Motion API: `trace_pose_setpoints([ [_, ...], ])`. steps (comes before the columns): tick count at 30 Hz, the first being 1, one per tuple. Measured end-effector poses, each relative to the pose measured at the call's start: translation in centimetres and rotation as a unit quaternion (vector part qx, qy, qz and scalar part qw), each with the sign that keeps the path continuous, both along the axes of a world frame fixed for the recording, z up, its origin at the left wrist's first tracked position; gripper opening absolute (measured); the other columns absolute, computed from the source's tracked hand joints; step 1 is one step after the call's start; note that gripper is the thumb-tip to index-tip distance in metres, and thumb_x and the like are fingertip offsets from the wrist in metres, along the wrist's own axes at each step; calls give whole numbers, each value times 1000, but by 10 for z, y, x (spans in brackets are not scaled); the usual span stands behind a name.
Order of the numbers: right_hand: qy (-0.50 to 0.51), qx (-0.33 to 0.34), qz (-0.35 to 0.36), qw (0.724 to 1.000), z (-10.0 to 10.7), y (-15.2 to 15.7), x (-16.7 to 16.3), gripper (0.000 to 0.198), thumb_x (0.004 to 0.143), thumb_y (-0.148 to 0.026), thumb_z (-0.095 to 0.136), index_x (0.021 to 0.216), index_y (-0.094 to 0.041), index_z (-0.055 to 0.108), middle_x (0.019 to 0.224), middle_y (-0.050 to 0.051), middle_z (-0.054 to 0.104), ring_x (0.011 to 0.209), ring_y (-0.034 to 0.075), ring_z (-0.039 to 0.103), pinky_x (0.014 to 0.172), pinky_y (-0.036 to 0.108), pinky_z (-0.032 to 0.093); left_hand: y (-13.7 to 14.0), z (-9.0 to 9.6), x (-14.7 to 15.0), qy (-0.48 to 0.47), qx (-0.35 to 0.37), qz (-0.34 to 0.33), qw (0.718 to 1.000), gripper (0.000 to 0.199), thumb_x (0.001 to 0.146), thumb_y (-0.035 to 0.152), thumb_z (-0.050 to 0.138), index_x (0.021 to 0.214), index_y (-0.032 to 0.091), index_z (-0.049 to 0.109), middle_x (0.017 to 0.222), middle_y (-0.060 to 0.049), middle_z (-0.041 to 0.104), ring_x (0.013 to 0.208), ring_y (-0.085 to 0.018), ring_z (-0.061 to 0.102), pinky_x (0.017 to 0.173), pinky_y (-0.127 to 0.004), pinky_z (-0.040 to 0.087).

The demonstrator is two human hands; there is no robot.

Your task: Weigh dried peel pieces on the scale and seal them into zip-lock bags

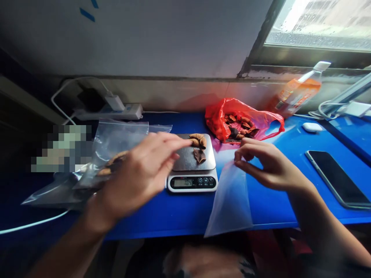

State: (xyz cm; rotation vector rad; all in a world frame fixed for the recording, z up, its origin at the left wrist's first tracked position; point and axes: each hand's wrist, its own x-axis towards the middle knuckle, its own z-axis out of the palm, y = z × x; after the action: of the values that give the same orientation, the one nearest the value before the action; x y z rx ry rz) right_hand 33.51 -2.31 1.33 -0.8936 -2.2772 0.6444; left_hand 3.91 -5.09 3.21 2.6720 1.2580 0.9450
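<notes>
My left hand (145, 166) reaches over the left side of a digital kitchen scale (193, 183). Its index finger is stretched out to a curled brown piece of dried peel (198, 141) on the steel plate, and the thumb is held apart below. A second, darker peel piece (199, 156) lies just in front of that one. The display appears to read 10.4. To the right of the scale, my right hand (261, 162) is closed in a pinch on the top edge of a clear plastic bag (232, 204), which hangs down past the table's front edge.
A red plastic bag (216, 119) holding more dried peel sits open behind the scale. Filled clear zip bags (121, 133) lie at left near a power strip (131, 111). On the right are a phone (337, 177), an earbud case (312, 127) and an orange drink bottle (301, 90).
</notes>
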Motion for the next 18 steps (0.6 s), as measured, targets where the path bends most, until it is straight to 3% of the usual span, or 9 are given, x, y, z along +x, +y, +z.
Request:
trace_pose_setpoints([
  [2,22,11,20,1000,6,-23,-15,8,90,-13,59,84,-18,59,75,0,54,68,10,49,59,23,41,-18,-9,23,-92,-55,-103,989,33,94,5,49,122,21,58,110,-4,70,103,-15,67,91,-27,55],
  [4,28,6,37,999,9,-42,-26,9,89,-10,59,85,-18,59,74,0,53,67,9,49,57,21,40,-34,-26,44,-160,-107,-190,963,28,94,8,52,120,17,55,103,-6,71,94,-16,69,82,-26,57],
  [6,17,4,45,999,10,-55,-30,11,87,-7,58,84,-18,59,73,0,52,66,9,49,55,20,40,-46,-45,61,-224,-88,-201,950,20,94,11,51,113,16,55,90,-6,71,79,-16,70,70,-25,58],
  [9,-2,8,25,1000,14,-65,-26,12,86,-7,59,82,-18,58,73,0,52,64,10,49,53,21,40,-55,-61,80,-282,-33,-175,943,10,96,16,55,105,18,56,83,-5,72,70,-16,69,64,-26,56],
  [14,8,-14,-12,1000,23,-71,-18,12,87,-12,58,79,-21,56,69,0,52,59,12,50,48,24,40,-51,-55,89,-320,-65,-171,930,1,96,18,58,96,16,58,77,-4,71,64,-14,68,59,-23,54],
  [18,50,-49,-33,997,23,-64,-19,14,89,-15,58,78,-22,55,70,1,51,61,14,49,50,28,40,-16,-35,64,-269,-161,-234,920,12,90,16,63,79,16,60,67,1,66,57,-10,63,53,-18,47],
])
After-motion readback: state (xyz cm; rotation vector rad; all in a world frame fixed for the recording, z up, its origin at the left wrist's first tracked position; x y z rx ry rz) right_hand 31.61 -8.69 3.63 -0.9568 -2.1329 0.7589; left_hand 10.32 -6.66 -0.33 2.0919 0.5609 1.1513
